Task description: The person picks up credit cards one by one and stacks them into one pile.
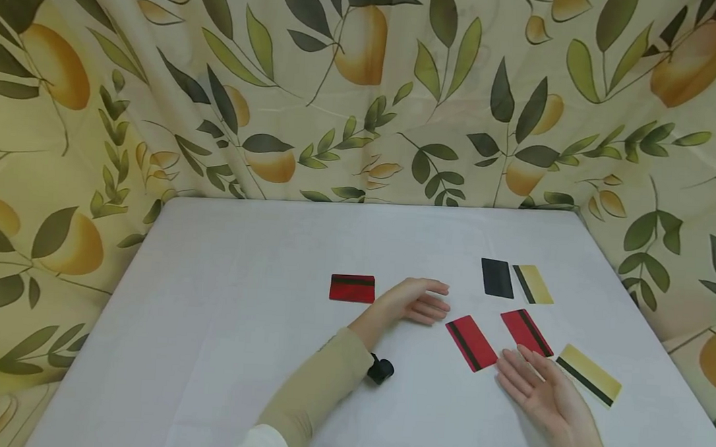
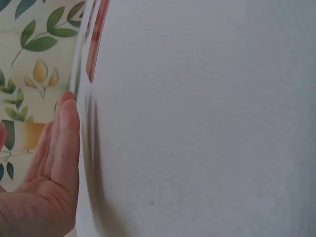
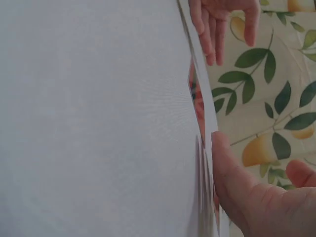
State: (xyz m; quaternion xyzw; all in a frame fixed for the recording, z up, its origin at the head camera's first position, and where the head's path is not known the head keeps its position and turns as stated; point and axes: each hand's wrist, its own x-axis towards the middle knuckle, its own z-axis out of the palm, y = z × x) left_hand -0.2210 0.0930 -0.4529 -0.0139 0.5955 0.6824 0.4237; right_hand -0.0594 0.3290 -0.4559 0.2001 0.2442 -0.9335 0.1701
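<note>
My left hand (image 1: 417, 301) is held over the white table with its fingers extended toward the right and nothing in its grasp. Just left of its wrist lies a red card with a dark stripe (image 1: 351, 293). To the right of its fingertips is another striped red card (image 1: 472, 343). Palm turned up, my right hand (image 1: 543, 395) has loosely straight fingers and holds nothing. Its fingertips are close to that card and to a third striped red card (image 1: 526, 332); contact cannot be told. Beside its thumb side lies a yellow card with a dark stripe (image 1: 590, 375).
Farther back on the right, a black card (image 1: 497, 278) lies beside a second striped yellow card (image 1: 536, 284). A black wrist camera (image 1: 381, 370) is strapped to the left wrist. Behind the table (image 1: 207, 310) hangs a leaf-and-fruit patterned curtain (image 1: 362, 149).
</note>
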